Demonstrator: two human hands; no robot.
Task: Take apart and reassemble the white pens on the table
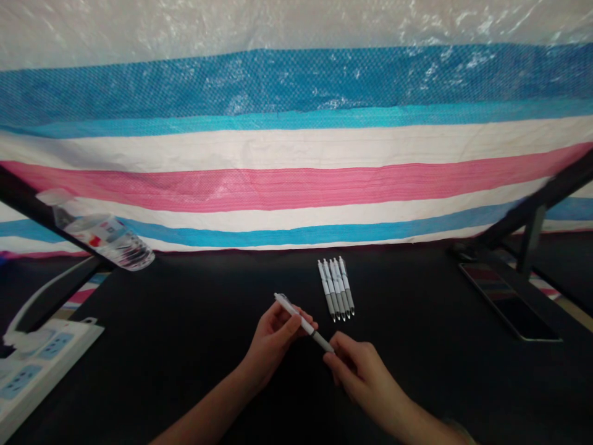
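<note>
A white pen [296, 316] with a grey grip section is held slantwise between my two hands, its clicker end up at the left. My left hand [274, 337] pinches the white barrel between thumb and fingers. At the lower right end, my right hand [354, 366] closes its thumb and fingers around the tip, which is hidden. Just beyond my hands, several matching white and grey pens [336, 288] lie side by side on the black table [208, 303], their tips pointing towards me.
A clear plastic bottle [109, 238] leans at the back left. A white power strip [34, 364] with a plugged-in cable is at the left edge. On the right lies a dark phone [509, 301] beside a black metal support. A striped plastic sheet [296, 185] hangs behind the table.
</note>
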